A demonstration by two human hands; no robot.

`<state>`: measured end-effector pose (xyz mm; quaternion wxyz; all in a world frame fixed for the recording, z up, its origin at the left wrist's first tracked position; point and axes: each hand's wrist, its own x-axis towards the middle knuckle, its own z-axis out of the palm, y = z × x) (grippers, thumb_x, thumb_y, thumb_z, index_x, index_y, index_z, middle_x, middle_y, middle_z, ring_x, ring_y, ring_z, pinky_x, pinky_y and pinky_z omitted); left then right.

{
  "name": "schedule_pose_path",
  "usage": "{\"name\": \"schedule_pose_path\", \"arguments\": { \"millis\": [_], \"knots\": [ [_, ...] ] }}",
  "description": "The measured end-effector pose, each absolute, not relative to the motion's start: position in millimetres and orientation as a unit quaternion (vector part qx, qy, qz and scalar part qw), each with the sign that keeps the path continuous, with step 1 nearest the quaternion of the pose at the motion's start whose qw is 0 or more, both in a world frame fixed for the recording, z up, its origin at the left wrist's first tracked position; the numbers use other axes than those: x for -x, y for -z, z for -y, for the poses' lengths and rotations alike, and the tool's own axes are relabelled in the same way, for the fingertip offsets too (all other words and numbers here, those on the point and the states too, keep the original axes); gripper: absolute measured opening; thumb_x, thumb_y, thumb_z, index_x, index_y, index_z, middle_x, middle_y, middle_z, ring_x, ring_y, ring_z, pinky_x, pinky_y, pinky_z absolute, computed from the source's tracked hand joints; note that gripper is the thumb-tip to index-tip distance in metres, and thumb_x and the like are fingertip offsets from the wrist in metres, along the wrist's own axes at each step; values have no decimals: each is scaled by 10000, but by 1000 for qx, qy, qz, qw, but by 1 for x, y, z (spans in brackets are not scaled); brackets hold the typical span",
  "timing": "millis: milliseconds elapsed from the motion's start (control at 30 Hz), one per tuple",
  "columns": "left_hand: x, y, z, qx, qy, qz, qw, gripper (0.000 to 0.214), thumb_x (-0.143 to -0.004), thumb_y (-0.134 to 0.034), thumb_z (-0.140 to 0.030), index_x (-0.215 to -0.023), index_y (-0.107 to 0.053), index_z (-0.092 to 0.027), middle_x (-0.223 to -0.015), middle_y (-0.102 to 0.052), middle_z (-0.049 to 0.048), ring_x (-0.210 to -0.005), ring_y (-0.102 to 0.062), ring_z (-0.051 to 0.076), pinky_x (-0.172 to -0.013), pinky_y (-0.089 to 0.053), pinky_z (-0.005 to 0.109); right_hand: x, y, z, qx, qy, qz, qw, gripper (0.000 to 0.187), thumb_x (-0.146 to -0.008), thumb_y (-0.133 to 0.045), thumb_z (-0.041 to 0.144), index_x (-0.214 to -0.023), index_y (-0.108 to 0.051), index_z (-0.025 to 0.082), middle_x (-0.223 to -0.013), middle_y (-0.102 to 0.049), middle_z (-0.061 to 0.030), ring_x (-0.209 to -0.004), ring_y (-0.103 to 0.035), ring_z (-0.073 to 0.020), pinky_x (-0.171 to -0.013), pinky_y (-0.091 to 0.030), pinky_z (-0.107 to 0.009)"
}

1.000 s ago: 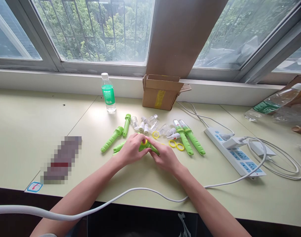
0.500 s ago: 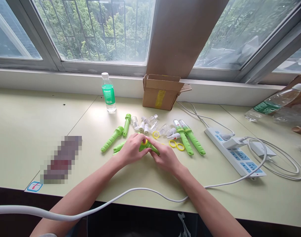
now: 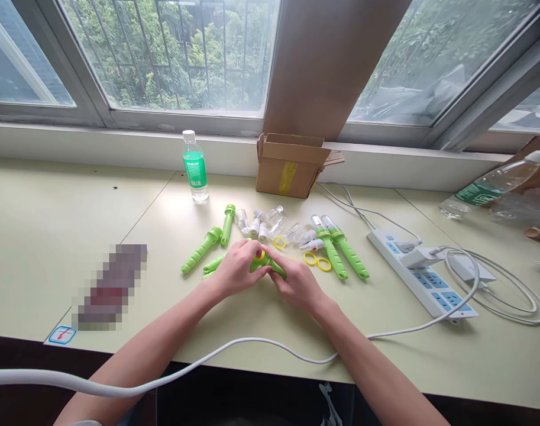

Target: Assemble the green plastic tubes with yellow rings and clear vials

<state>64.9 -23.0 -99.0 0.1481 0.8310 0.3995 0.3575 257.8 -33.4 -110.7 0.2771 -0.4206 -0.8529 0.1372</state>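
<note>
My right hand (image 3: 298, 284) is closed round a green plastic handle (image 3: 277, 268), which lies low over the table between both hands. At its left end a yellow ring (image 3: 259, 255) shows between the curled fingers of my left hand (image 3: 239, 267); whether the ring is fully around the handle I cannot tell. Partly covered by my left hand is another green handle (image 3: 213, 264). Farther left lie a green handle (image 3: 201, 249) with a threaded end and a shorter-looking one (image 3: 228, 225). Loose yellow rings (image 3: 323, 264) lie right of my hands.
Clear caps (image 3: 277, 227) and white bulb pieces (image 3: 311, 245) lie beyond my hands. Two green sticks with clear tops (image 3: 350, 254) rest at right. A water bottle (image 3: 195, 168), cardboard box (image 3: 291, 171) and power strip (image 3: 420, 275) stand around. A white cable (image 3: 252, 340) crosses in front.
</note>
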Motion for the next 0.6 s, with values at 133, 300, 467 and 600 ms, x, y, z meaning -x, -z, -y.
{"name": "schedule_pose_path", "arguments": {
  "millis": [133, 300, 467, 600],
  "knots": [
    [-65, 98, 23, -830, -357, -401, 147, 213, -821, -629, -285, -833, -428, -214, -842, -585, 20, -827, -585, 205, -732, -502, 363, -258, 111, 34, 423, -134, 853, 276, 615, -885, -500, 153, -1469, -368, 292, -1265, -651, -48, -998, -686, -249, -815, -563, -356],
    [-65, 98, 24, -833, -355, -400, 140, 221, -819, -636, -277, -833, -425, -213, -839, -585, 16, -819, -576, 200, -721, -504, 355, -258, 111, 33, 420, -133, 852, 281, 619, -878, -505, 146, -1464, -378, 300, -1291, -635, -40, -1024, -679, -250, -835, -562, -360],
    [-65, 97, 24, -835, -349, -402, 138, 233, -818, -642, -274, -835, -418, -215, -839, -581, 15, -816, -571, 202, -712, -500, 350, -258, 111, 33, 423, -135, 852, 278, 606, -876, -504, 144, -1455, -394, 282, -1287, -638, -47, -1033, -676, -254, -835, -562, -363],
    [-65, 97, 24, -836, -346, -403, 140, 226, -822, -635, -278, -837, -419, -215, -840, -576, 16, -816, -571, 203, -708, -497, 351, -259, 112, 33, 425, -137, 851, 275, 604, -875, -506, 145, -1454, -396, 276, -1293, -635, -49, -1032, -676, -255, -832, -561, -364]
  ]
}}
